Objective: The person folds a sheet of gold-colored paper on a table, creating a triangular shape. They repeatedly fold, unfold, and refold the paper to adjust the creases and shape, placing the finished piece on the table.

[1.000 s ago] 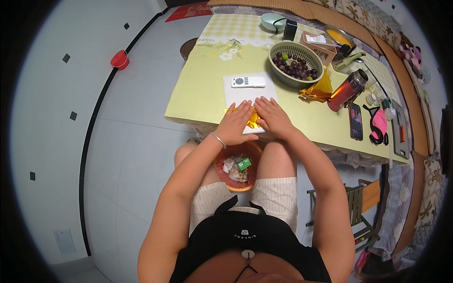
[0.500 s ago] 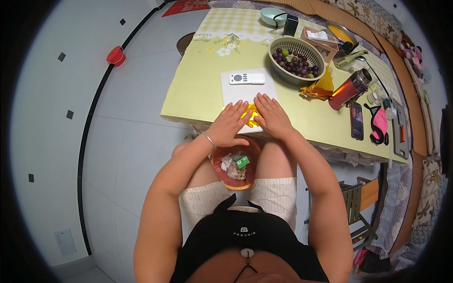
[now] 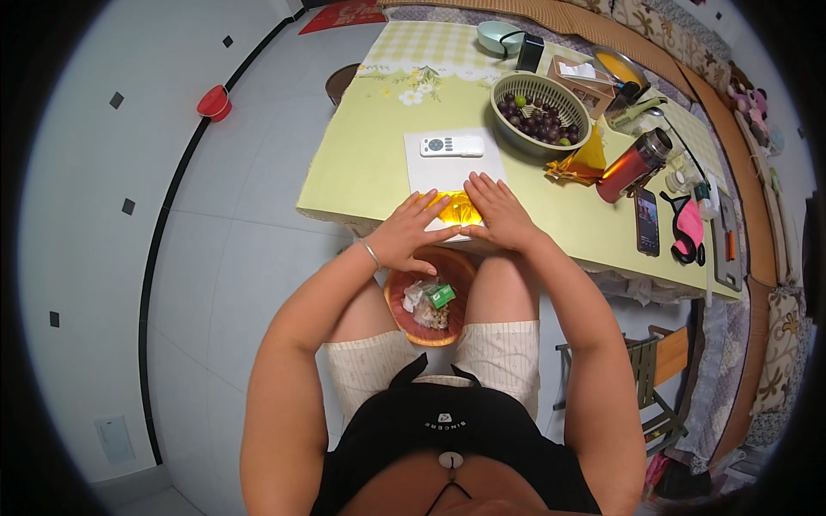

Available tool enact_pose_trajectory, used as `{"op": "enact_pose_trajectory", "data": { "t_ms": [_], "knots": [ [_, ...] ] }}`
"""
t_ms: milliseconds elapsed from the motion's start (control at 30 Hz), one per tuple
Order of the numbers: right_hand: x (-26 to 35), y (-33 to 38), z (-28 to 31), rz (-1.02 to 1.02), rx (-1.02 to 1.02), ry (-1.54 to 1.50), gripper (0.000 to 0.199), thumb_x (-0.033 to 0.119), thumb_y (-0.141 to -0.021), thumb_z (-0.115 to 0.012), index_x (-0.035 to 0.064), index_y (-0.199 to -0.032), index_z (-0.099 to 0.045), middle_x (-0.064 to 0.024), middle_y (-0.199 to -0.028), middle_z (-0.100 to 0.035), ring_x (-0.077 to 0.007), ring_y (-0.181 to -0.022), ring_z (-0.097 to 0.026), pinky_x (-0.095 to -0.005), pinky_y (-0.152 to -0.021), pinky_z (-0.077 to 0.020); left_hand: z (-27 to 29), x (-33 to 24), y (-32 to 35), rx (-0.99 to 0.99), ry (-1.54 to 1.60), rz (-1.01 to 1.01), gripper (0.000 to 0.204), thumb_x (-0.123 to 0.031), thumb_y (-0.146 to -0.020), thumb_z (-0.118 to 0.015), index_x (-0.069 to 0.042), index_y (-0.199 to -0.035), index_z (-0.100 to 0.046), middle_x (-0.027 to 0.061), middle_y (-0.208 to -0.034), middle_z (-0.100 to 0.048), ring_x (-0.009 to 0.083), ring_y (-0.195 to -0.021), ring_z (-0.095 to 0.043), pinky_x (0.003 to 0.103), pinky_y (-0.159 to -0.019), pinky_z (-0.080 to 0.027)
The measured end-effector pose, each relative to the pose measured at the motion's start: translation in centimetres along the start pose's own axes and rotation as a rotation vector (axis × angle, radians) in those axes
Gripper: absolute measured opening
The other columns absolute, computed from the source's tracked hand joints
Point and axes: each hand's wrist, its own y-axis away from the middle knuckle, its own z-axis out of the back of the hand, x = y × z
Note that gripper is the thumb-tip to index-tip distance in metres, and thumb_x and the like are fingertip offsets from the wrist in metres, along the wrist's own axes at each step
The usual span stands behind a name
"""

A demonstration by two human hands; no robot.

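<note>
Both palms flat and fingers spread, left hand [image 3: 404, 234] and right hand [image 3: 497, 213] pressing a shiny yellow foil sheet [image 3: 454, 208] onto the white paper [image 3: 449, 168] at the near edge of the yellow-green table [image 3: 370, 155]. Could well slide off that edge into the orange basket [image 3: 430, 297] below if pushed unevenly. Might also crease or tear under hard pressure, or nudge the white remote [image 3: 452, 145] lying just beyond.

Ahead: my left hand [image 3: 404, 236] and right hand [image 3: 499, 213] lie flat on the yellow sheet [image 3: 456, 208]; the white remote [image 3: 452, 145] crosses the paper just beyond.
Left: bare yellow-green table [image 3: 361, 163], open to me.
Right: grape basket [image 3: 540, 114], gold foil [image 3: 583, 163], red flask [image 3: 633, 166], phone [image 3: 647, 222] crowd it.
Below: orange bowl [image 3: 430, 297] fills my lap.
</note>
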Motion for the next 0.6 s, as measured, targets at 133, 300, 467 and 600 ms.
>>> {"op": "enact_pose_trajectory", "data": {
  "t_ms": [133,300,467,600],
  "knots": [
    [-0.1,0.0,-0.2,-0.024,0.0,0.013,0.094,0.063,-0.087,-0.059,0.0052,-0.156,-0.029,-0.0155,-0.164,-0.025,-0.0318,-0.152,-0.021,-0.0491,-0.123,-0.0171,-0.1,0.1,0.0,-0.036,-0.063,-0.027,0.092,-0.075,-0.079,-0.06,-0.024,-0.154,-0.04,0.0261,-0.159,-0.028,0.0469,-0.148,-0.022,0.059,-0.12,-0.016],
    [1.1,1.0,0.7,-0.037,-0.009,0.024,0.095,0.061,-0.086,-0.062,0.0056,-0.156,-0.03,-0.0151,-0.164,-0.025,-0.032,-0.152,-0.022,-0.0511,-0.123,-0.0163,-2.8,0.6,0.8,-0.218,0.241,0.217,0.103,-0.066,-0.082,-0.064,0.002,-0.153,-0.031,0.025,-0.156,-0.034,0.0406,-0.147,-0.029,0.054,-0.12,-0.021],
    [1.6,2.5,0.8,-0.074,-0.037,0.0,0.102,0.065,-0.081,-0.065,0.0037,-0.155,-0.03,-0.0163,-0.163,-0.027,-0.0322,-0.151,-0.023,-0.0527,-0.123,-0.0137,-1.2,-3.6,-1.6,-0.155,0.075,0.483,0.108,-0.065,-0.078,-0.068,0.006,-0.151,-0.032,0.023,-0.158,-0.033,0.0382,-0.149,-0.027,0.053,-0.121,-0.017],
    [3.6,1.2,1.1,0.004,-0.028,0.093,0.109,0.068,-0.077,-0.067,0.0012,-0.154,-0.03,-0.017,-0.162,-0.028,-0.0319,-0.151,-0.024,-0.0532,-0.123,-0.0123,-1.5,-4.5,-3.5,-0.211,-0.153,0.422,0.123,-0.075,-0.067,-0.071,0.007,-0.149,-0.034,0.0244,-0.157,-0.033,0.0372,-0.149,-0.026,0.055,-0.121,-0.016]
  ]
}}
